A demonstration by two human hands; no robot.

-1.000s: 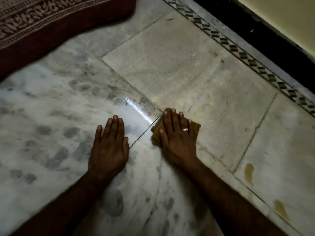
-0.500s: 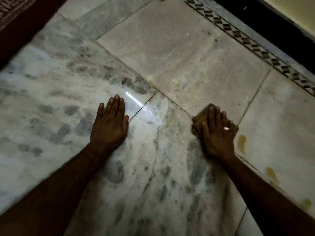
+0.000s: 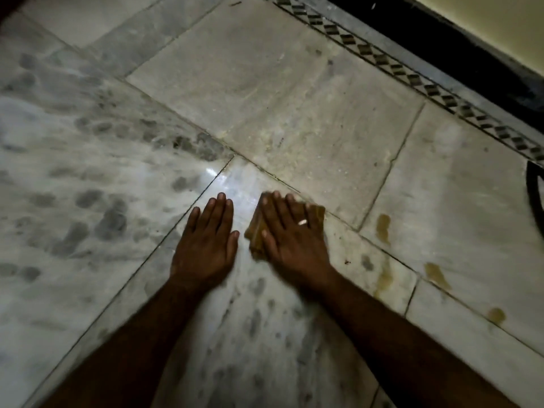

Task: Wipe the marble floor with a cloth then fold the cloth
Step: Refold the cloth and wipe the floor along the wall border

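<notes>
Beside the flat left hand [image 3: 207,240], the flat right hand [image 3: 291,240] should press the cloth [image 3: 255,231] firmly across the stains [image 3: 382,228].

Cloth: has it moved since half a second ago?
Yes. The cloth under the right hand slid left, away from the yellow stain, toward the left hand.

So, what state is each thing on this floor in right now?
Pale marble floor: glossy patch mid-frame, yellowish stains at right.
Right hand: flat, fingers straight, pressing the folded brown cloth.
Folded brown cloth: folded thick, lying under that hand.
Left hand: flat on bare floor, holding nothing.
</notes>
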